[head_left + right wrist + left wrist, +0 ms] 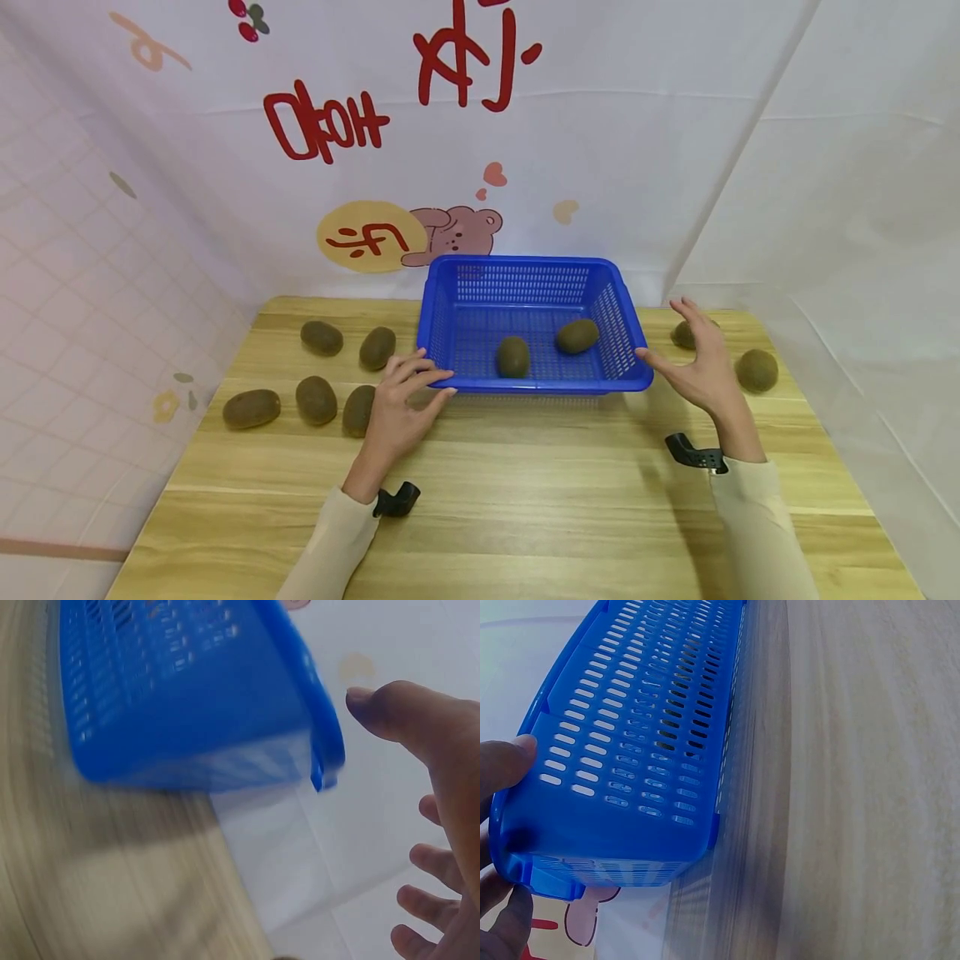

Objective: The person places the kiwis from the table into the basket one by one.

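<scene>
Blue, rectangular, perforated plastic basket (517,385): at the middle of the far edge of the pale wood-grained table (517,517), long side facing the person, so both near corners fall within reach. Whether its base bears fully on the tabletop, I cannot tell.

Left hand (396,408): thumb and fingers bent around the near-left corner, gripping the rim; a corner hold presumably steadies two walls at once. Right hand (703,367): widely spread, holding nothing, thumb just off the near-right corner (the right wrist view shows a gap there).

Inside, two brown, fuzzy, oval kiwifruit (577,336): one by the near wall, one nearer the right, apart; the walls would check any rolling. Five loose brown kiwifruit (316,400) lie toward the table's left edge, two brown outlying kiwifruit (757,371) by its far-right corner, leaving the basket its middle ground.
</scene>
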### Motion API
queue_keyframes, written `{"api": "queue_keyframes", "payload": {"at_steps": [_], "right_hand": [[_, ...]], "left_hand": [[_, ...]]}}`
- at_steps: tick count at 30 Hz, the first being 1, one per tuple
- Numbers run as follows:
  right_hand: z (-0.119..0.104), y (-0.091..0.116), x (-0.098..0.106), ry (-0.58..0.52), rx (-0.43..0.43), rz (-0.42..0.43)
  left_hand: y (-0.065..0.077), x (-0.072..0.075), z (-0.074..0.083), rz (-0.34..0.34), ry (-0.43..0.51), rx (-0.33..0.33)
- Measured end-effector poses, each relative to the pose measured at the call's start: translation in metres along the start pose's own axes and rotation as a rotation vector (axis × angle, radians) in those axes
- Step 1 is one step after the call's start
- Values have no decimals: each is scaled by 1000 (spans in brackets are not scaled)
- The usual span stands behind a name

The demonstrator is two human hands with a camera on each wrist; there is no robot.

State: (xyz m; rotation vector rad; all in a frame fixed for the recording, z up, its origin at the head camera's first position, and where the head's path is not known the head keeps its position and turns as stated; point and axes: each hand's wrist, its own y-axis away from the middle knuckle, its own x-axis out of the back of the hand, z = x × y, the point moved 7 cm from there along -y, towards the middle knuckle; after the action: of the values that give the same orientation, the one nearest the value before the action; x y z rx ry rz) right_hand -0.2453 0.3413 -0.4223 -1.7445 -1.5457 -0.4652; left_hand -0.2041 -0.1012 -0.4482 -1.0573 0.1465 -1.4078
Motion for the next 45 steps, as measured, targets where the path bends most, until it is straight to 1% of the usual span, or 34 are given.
{"api": "queue_keyframes", "payload": {"at_steps": [6,11,18,23,27,31,36,40,45], "right_hand": [[16,5,12,26,-49,4],[35,9,21,54,-85,30],[56,13,36,58,-116,76],[70,17,44,85,-157,86],[80,20,51,109,-177,92],[93,26,57,116,-216,101],[110,33,62,129,-293,105],[120,38,65,139,-329,112],[132,40,63,135,-378,86]], "left_hand": [[1,0,0,1,3,-2],[2,0,0,2,6,4],[2,-1,-1,0,12,7],[3,-1,-2,-3,8,13],[2,1,-1,0,0,7],[1,2,0,7,5,-2],[0,1,-1,3,7,-1],[1,0,-1,4,3,-2],[2,2,-1,13,0,-13]]}}
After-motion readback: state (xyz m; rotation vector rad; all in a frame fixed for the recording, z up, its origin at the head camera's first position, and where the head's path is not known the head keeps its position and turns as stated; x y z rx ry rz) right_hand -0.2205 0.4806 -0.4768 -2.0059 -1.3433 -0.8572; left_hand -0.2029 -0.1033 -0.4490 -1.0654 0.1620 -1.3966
